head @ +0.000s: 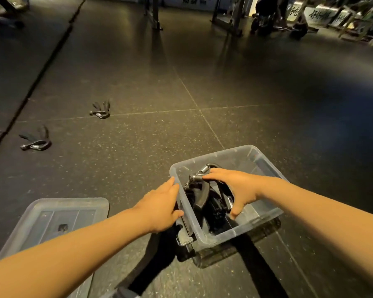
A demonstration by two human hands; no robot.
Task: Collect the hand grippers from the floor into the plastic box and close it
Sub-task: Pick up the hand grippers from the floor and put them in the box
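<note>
Loading: left hand (159, 209) braces box (224, 152), fingers flat; right hand (239, 188), fingers spread, settles grippers (199, 196) inside. Next, fetch floor grippers (100, 109) left of box.

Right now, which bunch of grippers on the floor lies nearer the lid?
The leftmost bunch, by the dark floor seam, beyond the lid; the other bunch lies farther off, at the pale tile line.

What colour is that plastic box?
The plastic box is clear, colourless; the head view shows it best.
</note>
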